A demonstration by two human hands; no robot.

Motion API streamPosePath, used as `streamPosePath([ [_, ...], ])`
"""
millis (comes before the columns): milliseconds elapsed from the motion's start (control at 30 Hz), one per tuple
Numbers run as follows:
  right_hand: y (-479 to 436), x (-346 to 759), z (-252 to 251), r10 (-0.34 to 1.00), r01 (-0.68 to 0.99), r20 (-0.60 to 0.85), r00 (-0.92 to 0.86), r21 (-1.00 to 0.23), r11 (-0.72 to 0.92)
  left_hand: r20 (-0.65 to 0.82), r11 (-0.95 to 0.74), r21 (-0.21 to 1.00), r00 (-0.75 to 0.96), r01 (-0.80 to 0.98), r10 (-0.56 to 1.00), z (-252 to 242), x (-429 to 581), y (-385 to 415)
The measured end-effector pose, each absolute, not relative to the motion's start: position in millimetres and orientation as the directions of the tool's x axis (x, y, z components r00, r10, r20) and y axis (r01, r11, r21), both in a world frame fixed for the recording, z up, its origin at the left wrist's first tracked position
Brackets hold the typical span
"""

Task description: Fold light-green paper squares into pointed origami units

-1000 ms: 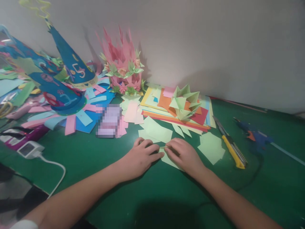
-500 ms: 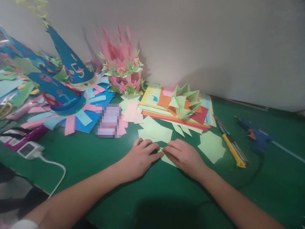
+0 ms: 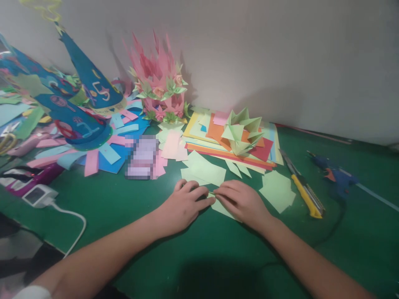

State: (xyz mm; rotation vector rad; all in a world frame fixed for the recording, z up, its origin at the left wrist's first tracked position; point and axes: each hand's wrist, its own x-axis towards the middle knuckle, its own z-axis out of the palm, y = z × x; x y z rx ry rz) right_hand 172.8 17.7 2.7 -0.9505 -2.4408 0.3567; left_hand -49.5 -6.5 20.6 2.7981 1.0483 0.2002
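A small light green sheet of paper (image 3: 226, 208) lies on the green tabletop (image 3: 149, 261), mostly covered by my fingers. My left hand (image 3: 186, 204) has its fingers bent around the sheet's left end, with the index finger and thumb near its upper edge. From the other side my right hand (image 3: 246, 202) pinches that edge, where a narrow fold shows between the two hands. More light green sheets (image 3: 204, 168) lie loose just beyond my fingers. Another few green pieces (image 3: 277, 191) rest right of my right hand.
A pale green folded paper ring (image 3: 241, 135) sits on stacked coloured paper (image 3: 202, 143). To the right lie a yellow utility knife (image 3: 304, 193) and a blue glue gun (image 3: 336, 174). A pink paper crown (image 3: 158, 87), blue cone hats (image 3: 93, 74) and a white plug with cable (image 3: 40, 195) stand leftward.
My right hand has shifted slightly along the sheet's upper edge, its fingertips moving a little left. The left hand stays almost in place.
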Motion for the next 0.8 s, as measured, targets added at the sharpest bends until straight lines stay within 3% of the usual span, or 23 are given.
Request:
streamPosePath([
  [133, 20.3, 168.8, 5.3, 0.765, 0.569, 0.311, -0.564, -0.525, 0.633, 0.054, -0.721, 0.221, 0.729, 0.657, 0.682, 21.0, -47.5, -6.1],
  [267, 21.0, 166.3, 6.1, 0.801, 0.596, 0.245, -0.547, -0.558, 0.578, 0.073, -0.721, 0.241, 0.729, 0.65, 0.681, 19.1, -46.6, -5.9],
  [667, 20.2, 164.8, 6.1, 0.782, 0.638, 0.27, -0.562, -0.459, 0.618, 0.08, -0.723, 0.185, 0.724, 0.665, 0.686, 23.4, -46.5, -5.9],
  [800, 19.0, 165.2, 5.5, 0.779, 0.654, 0.292, -0.555, -0.426, 0.625, 0.081, -0.72, 0.215, 0.723, 0.66, 0.687, 22.7, -46.3, -5.8],
])
